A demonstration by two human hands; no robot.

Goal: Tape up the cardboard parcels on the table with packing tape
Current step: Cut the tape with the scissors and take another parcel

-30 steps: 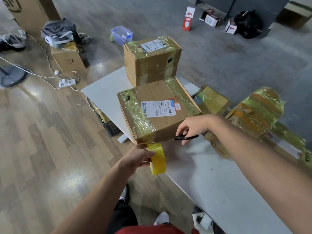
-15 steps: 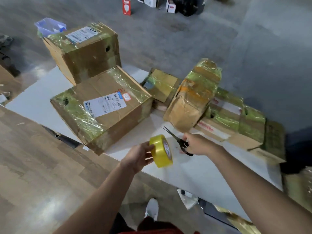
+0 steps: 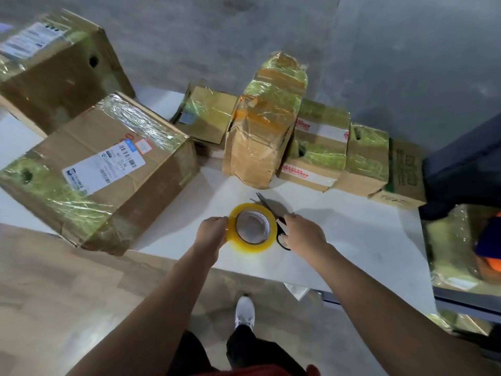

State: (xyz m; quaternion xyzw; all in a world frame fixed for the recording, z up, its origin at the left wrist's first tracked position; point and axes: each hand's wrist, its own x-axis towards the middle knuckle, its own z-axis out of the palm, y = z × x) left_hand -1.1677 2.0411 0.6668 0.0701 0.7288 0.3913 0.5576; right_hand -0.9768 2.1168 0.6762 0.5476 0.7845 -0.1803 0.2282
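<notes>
My left hand (image 3: 212, 232) grips a yellow roll of packing tape (image 3: 252, 227) over the white table (image 3: 352, 229). Right beside the roll, my right hand (image 3: 302, 232) holds black scissors (image 3: 273, 218) whose blades point away from me. A large flat taped box with a shipping label (image 3: 108, 169) lies at the left, hanging over the table's near edge. Behind it stands a taller taped box (image 3: 57, 66). Along the far edge stand a small flat parcel (image 3: 208, 115), an upright crumpled parcel (image 3: 267, 120) and a row of taped boxes (image 3: 341, 150).
A dark bin (image 3: 466, 169) stands at the right end of the table, with taped packages (image 3: 455, 248) below it. The wooden floor (image 3: 54, 280) lies to my left and the grey floor (image 3: 298, 31) beyond the table. My white shoe (image 3: 244, 312) is under the table's edge.
The view has swung right and down, from the large box to the bare tabletop. Both hands have come together, the tape roll now faces up and the scissors sit against it.
</notes>
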